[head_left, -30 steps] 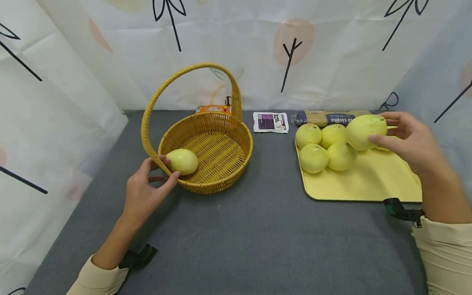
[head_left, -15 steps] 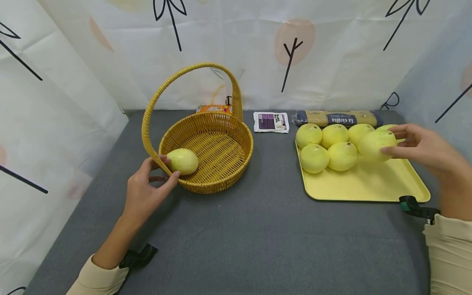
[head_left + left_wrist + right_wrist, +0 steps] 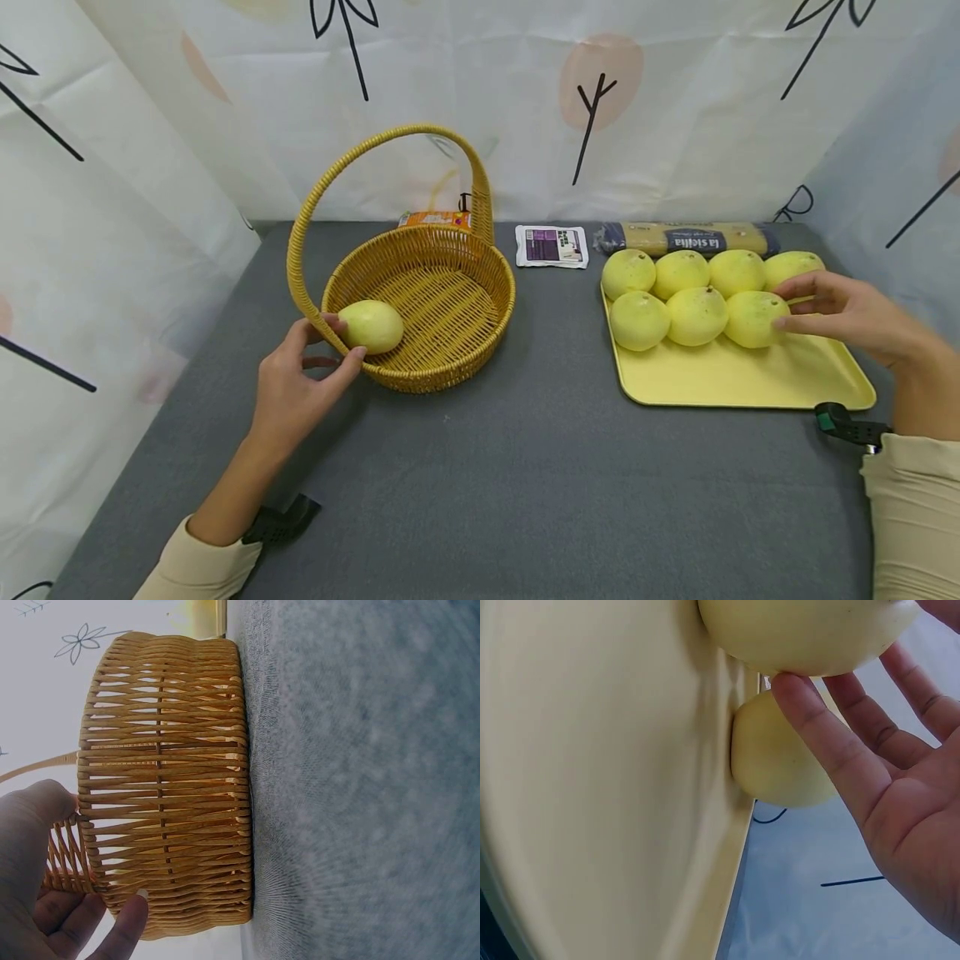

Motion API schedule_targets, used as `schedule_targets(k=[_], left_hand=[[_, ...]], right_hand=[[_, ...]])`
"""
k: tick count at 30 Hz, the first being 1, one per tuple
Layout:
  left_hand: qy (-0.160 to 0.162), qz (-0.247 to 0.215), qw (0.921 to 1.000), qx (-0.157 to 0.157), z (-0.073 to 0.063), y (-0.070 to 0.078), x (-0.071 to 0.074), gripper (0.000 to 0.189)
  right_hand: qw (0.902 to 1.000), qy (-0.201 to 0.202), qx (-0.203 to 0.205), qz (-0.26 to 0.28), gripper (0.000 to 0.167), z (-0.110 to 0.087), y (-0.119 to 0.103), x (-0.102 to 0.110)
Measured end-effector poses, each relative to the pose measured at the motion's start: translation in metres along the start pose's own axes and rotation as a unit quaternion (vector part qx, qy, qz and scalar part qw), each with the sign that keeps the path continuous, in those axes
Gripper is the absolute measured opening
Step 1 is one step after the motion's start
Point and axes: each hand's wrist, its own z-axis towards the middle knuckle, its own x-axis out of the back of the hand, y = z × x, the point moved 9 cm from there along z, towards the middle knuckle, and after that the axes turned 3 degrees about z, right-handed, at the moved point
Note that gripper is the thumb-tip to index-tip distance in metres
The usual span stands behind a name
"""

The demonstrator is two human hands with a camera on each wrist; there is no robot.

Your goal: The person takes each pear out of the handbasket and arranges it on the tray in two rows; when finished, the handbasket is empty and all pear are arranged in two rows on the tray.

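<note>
My left hand [image 3: 303, 383] grips the woven yellow basket [image 3: 480, 358] where its tall handle meets the rim. The left wrist view shows my thumb and fingers on either side of the basket's rim [image 3: 82, 780]. One pale yellow melon [image 3: 375, 327] lies inside, against the near left wall. On the right, my right hand [image 3: 847, 312] has its thumb and fingers at the right end of a melon [image 3: 753, 321] in the front row on the yellow tray [image 3: 750, 379]. In the right wrist view, the fingertips [image 3: 791, 686] touch this melon [image 3: 802, 634].
Several more melons [image 3: 696, 317] sit in two rows along the tray's back. Behind them lies a long pasta packet [image 3: 697, 240]. A white and purple sachet [image 3: 551, 247] lies between basket and tray, with an orange packet [image 3: 435, 219] behind the basket. A patterned curtain [image 3: 510, 100] closes off the back.
My right hand has brought the melon right, then down and toward me, onto the tray at the front row's right end. The left hand and basket have stayed put.
</note>
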Motion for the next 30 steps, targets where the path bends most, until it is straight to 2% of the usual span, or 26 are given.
schedule_targets(k=[8,14,19,26,30], left_hand=[[0.002,0.004,1.0,0.0,0.0,-0.001,0.0,0.043],[0.004,0.004,1.0,-0.001,0.0,-0.001,0.0,0.045],[0.003,0.003,1.0,-0.001,0.0,-0.001,0.001,0.045],[-0.001,0.006,1.0,0.004,0.0,-0.002,0.0,0.043],[0.001,0.008,1.0,0.003,0.0,-0.002,0.0,0.041]], right_hand=[[0.999,-0.032,-0.024,-0.021,0.045,0.0,0.009,-0.004],[0.9993,-0.035,-0.012,-0.003,0.046,-0.004,0.01,-0.003],[0.9993,-0.034,-0.005,-0.013,0.048,-0.005,0.005,-0.003],[0.9972,-0.039,0.002,-0.063,0.051,-0.003,-0.019,-0.008],[0.9967,0.007,0.038,-0.071,0.05,-0.001,-0.048,-0.007]])
